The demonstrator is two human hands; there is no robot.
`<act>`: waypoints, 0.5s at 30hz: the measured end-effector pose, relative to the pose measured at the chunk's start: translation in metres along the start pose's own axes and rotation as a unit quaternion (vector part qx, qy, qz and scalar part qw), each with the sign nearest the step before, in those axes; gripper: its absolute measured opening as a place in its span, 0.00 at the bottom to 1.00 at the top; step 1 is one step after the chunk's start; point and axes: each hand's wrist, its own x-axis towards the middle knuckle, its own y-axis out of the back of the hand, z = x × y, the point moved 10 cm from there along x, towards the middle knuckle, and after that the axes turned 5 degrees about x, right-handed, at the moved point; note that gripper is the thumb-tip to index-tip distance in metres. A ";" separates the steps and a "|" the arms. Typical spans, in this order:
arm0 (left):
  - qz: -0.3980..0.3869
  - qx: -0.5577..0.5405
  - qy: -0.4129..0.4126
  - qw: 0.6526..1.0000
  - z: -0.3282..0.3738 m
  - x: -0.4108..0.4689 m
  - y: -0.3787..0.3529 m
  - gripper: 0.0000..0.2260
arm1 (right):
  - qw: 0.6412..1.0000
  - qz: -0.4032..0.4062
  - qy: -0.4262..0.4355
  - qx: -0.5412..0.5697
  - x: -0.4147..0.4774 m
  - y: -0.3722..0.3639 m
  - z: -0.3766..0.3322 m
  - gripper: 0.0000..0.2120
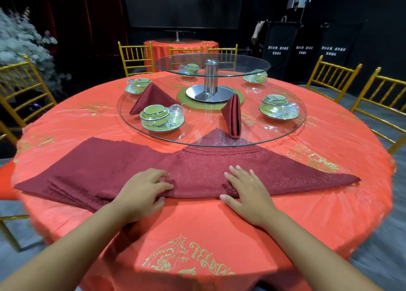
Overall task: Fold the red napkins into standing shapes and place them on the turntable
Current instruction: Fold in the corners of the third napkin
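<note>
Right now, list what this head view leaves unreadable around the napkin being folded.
Head view only.
Fingertips of left hand: tucked into the flat napkin fold.
Its far corner: blurred under the glass turntable rim.
Layers in napkin stack: edges too fine.
White panel lettering: too small.

At lower centre, your napkin is matt, dark-red woven cloth with a raised pattern. The surface wears thin orange-red cloth with a faint sheen and gold print. Mid-frame, the turntable is clear, glossy glass on a smooth brushed-metal post. The green cups you see there look glazed and shiny.
</note>
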 end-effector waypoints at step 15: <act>0.116 -0.206 0.420 0.876 -0.127 -0.042 0.029 0.12 | 0.989 -0.051 -0.029 0.134 0.010 -0.010 -0.021 0.17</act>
